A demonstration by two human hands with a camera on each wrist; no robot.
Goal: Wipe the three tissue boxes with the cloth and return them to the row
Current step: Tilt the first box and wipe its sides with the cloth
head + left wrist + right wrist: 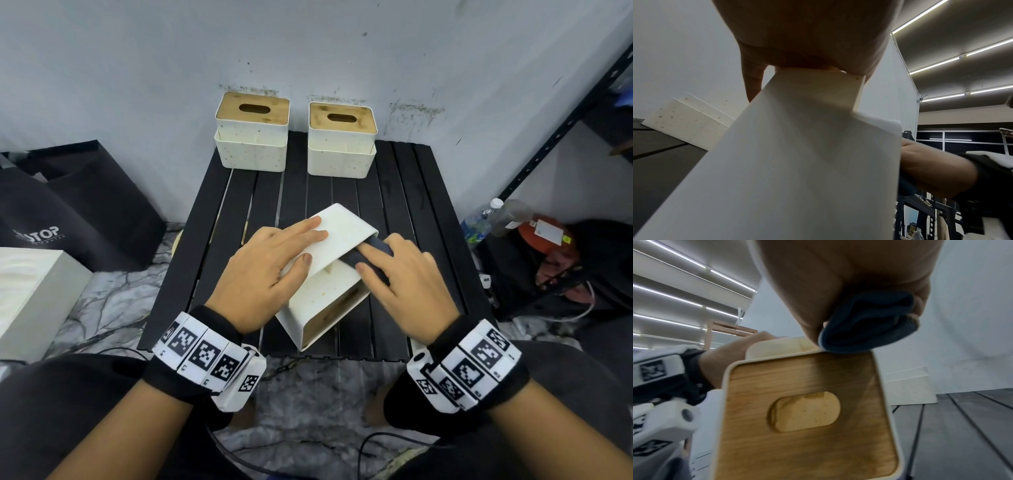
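Note:
Two white tissue boxes with wooden lids stand upright at the back of the black slatted table (404,192), the left box (251,137) and the right box (342,144) side by side. A third tissue box (325,274) lies tipped on its side in the middle, its wooden lid (807,402) facing me. My left hand (310,245) holds this box (807,162), with fingers over the upturned white face and the thumb on the side. My right hand (371,260) pinches a dark blue cloth (380,245) and presses it against the box's right side; the cloth (869,324) sits bunched under the fingers.
A black bag (85,205) and a white carton (34,291) sit on the floor to the left. At the right are a black metal shelf (565,126), bottles (489,216) and clutter. Cables run over the marbled floor near the table's front edge.

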